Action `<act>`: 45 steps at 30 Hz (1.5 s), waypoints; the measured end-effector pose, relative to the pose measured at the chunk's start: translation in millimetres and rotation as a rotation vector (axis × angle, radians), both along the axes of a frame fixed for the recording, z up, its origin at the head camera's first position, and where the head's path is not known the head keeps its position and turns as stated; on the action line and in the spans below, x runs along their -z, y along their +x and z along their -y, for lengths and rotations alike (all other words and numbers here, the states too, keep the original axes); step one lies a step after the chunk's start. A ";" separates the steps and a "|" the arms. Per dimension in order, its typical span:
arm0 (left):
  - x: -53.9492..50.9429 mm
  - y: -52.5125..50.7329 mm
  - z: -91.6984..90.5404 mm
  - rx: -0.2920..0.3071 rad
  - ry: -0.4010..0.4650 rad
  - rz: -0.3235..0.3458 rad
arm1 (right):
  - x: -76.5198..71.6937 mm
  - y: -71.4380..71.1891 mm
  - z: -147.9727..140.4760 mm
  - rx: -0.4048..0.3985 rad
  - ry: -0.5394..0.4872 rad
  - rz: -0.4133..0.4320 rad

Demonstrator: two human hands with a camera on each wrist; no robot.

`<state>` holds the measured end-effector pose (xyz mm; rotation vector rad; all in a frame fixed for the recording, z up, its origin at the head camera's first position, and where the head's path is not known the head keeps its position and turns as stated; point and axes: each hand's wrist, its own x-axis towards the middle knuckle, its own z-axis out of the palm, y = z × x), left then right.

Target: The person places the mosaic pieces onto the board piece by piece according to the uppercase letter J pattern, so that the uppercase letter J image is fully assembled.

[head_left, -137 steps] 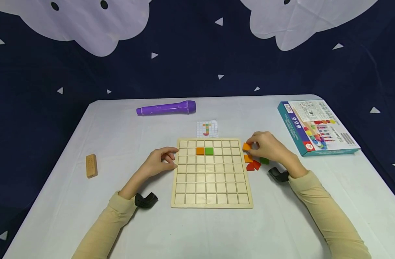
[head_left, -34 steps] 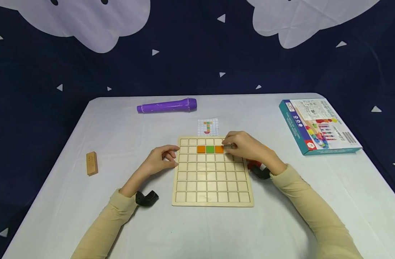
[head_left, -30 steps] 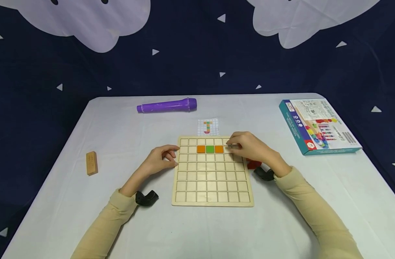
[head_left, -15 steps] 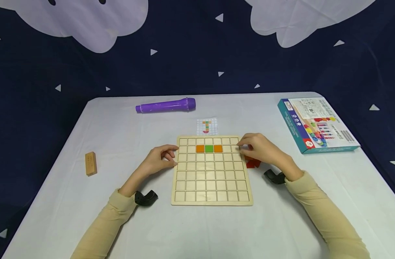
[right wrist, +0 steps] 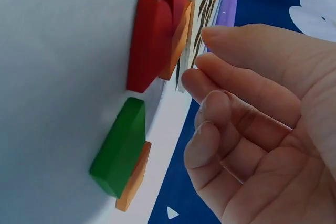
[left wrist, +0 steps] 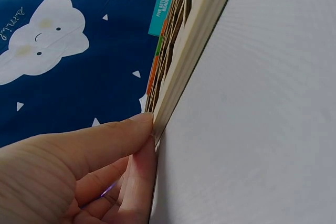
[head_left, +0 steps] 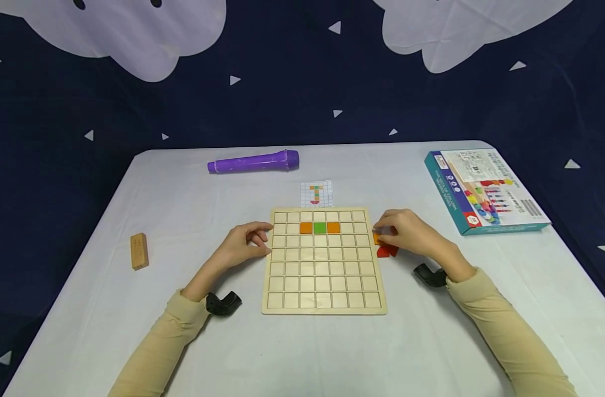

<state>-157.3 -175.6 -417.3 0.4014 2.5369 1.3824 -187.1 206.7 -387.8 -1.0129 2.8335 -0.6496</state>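
Observation:
A pale wooden grid board (head_left: 323, 284) lies mid-table. One green square tile (head_left: 320, 227) sits between two orange square tiles (head_left: 306, 227) in its second row. My left hand (head_left: 242, 242) rests its thumb and index fingertips against the board's left edge, apart along it. Just off the right edge, my right hand (head_left: 406, 231) hovers over loose pieces, and its fingers hold nothing in the right wrist view. Below it there lie red pieces (right wrist: 149, 45), a green piece (right wrist: 121, 150) and orange pieces (right wrist: 178, 45). In the head view the hand hides some of these.
A small card (head_left: 316, 194) printed with a coloured J-shaped pattern lies behind the board. Farther back is a purple microphone-shaped object (head_left: 255, 162). A wooden block (head_left: 139, 251) stands at the left, and a colourful box (head_left: 488, 190) lies at the back right.
An orange tile has been set right of the green one and let go. My right hand has drawn back rightward off the board to the loose pieces. The left hand stays put.

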 end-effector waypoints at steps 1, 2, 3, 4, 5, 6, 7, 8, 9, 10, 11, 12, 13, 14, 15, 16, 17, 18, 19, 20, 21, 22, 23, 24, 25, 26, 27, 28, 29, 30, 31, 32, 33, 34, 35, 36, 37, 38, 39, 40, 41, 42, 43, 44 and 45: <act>0.0 0.0 0.1 0.000 0.000 0.000 | 0.2 0.2 -0.3 -0.001 0.003 0.004; 0.0 0.1 0.1 0.000 0.000 0.000 | 0.4 0.3 -0.8 -0.001 0.006 0.009; 0.0 0.2 0.1 0.000 0.002 0.000 | 0.5 0.6 -1.3 -0.003 0.007 0.014; 0.0 0.2 0.1 0.000 0.002 0.001 | 0.7 0.8 -1.7 -0.001 0.007 0.024; 0.0 0.2 0.1 0.001 0.004 0.002 | 0.9 1.0 -2.1 0.001 0.010 0.032; 0.0 0.2 0.0 0.001 0.005 0.002 | 0.9 1.4 -2.5 0.003 0.011 0.037; 0.0 0.2 -0.1 0.002 0.006 0.003 | 1.2 1.5 -3.1 0.004 0.013 0.044; 0.0 0.2 -0.1 0.003 0.006 0.003 | 1.3 1.8 -3.9 0.005 0.014 0.049; 0.1 0.2 -0.2 0.003 0.006 0.003 | 1.5 1.9 -4.4 0.009 0.016 0.055; 0.2 0.2 -0.3 0.003 0.004 0.004 | 1.6 2.0 -4.9 0.015 0.019 0.060; 0.2 0.2 -0.4 0.002 0.003 0.004 | 1.4 2.2 -5.4 0.020 0.023 0.062; 0.3 0.2 -0.4 0.001 0.000 0.006 | 1.4 2.3 -5.9 0.024 0.025 0.066; 0.3 0.3 -0.5 -0.001 -0.001 0.008 | 1.3 2.4 -6.3 0.029 0.026 0.072; 0.2 0.5 -0.5 -0.003 -0.002 0.010 | 1.3 2.5 -6.8 0.033 0.028 0.078; 0.1 0.7 -0.6 -0.005 -0.001 0.011 | 1.4 2.5 -7.1 0.038 0.031 0.082; 0.0 0.9 -0.6 -0.006 0.000 0.013 | 1.3 2.6 -7.4 0.037 0.032 0.085; 0.0 1.1 -0.6 -0.007 0.002 0.013 | 1.3 2.7 -7.6 0.037 0.032 0.091; 0.0 1.2 -0.5 -0.006 0.003 0.011 | 1.4 2.7 -7.9 0.033 0.032 0.094; 0.0 1.3 -0.4 -0.005 0.005 0.009 | 1.4 2.7 -8.0 0.028 0.031 0.096; 0.2 1.3 -0.3 -0.004 0.006 0.007 | 1.5 2.7 -8.0 0.023 0.031 0.096; 0.4 1.2 -0.2 -0.003 0.007 0.005 | 1.6 2.6 -7.9 0.018 0.031 0.094; 0.6 1.1 0.0 -0.002 0.006 0.003 | 1.7 2.6 -7.7 0.013 0.027 0.093; 1.0 0.9 0.0 -0.001 0.006 0.002 | 1.8 2.5 -7.4 0.009 0.026 0.089; 1.3 0.7 0.1 -0.001 0.005 0.000 | 2.1 2.4 -7.1 0.004 0.025 0.084; 1.5 0.5 0.1 -0.001 0.005 0.000 | 2.4 2.3 -6.7 0.001 0.024 0.079; 1.5 0.3 0.1 -0.001 0.005 0.000 | 2.7 2.2 -6.4 -0.003 0.025 0.075; 1.3 0.3 0.0 -0.001 0.005 0.001 | 3.1 1.9 -6.0 -0.005 0.027 0.071; 1.3 0.2 0.0 -0.001 0.006 0.001 | 3.2 1.7 -5.5 -0.009 0.032 0.067; 1.1 0.1 0.0 -0.001 0.006 0.002 | 3.5 1.4 -5.1 -0.013 0.037 0.062; 0.7 0.0 0.1 -0.002 0.004 0.002 | 3.2 1.3 -4.6 -0.017 0.042 0.057; 0.4 0.1 0.2 -0.002 0.003 0.002 | 3.1 0.9 -4.3 -0.020 0.049 0.049; 0.1 0.1 0.2 -0.003 0.003 0.002 | 2.8 0.6 -4.2 -0.022 0.055 0.041; 0.1 0.2 0.3 -0.004 0.003 0.003 | 2.7 0.2 -4.3 -0.023 0.060 0.035; 0.6 0.0 0.4 -0.004 0.002 0.002 | 2.4 -0.1 -4.4 -0.026 0.065 0.028; 0.6 0.1 0.4 -0.004 0.000 0.002 | 2.3 -0.4 -4.6 -0.028 0.067 0.021; 0.8 0.1 0.3 -0.004 0.000 0.003 | 2.1 -0.7 -5.0 -0.029 0.070 0.013; 1.1 0.2 0.3 -0.005 0.000 0.004 | 2.2 -1.0 -5.5 -0.028 0.073 0.005; 1.3 0.2 0.2 -0.004 0.001 0.005 | 2.1 -1.3 -6.0 -0.027 0.074 0.001; 1.5 0.3 0.2 -0.004 0.000 0.006 | 2.3 -1.5 -6.6 -0.024 0.077 -0.003; 1.4 0.3 0.1 -0.004 -0.001 0.005 | 1.9 -1.6 -6.8 -0.020 0.078 -0.008; 1.1 0.4 0.0 -0.004 -0.002 0.006 | 1.5 -1.7 -7.0 -0.016 0.078 -0.014; 0.9 0.5 0.0 -0.003 -0.001 0.007 | 0.9 -1.6 -7.0 -0.011 0.078 -0.019; 0.6 0.5 0.0 -0.003 -0.001 0.007 | 0.1 -1.4 -6.7 -0.005 0.076 -0.022; 0.3 0.3 0.0 -0.003 -0.001 0.007 | -0.6 -1.3 -6.3 -0.001 0.074 -0.026; -0.1 0.2 0.0 -0.003 -0.002 0.008 | -2.0 -1.0 -5.3 0.000 0.071 -0.029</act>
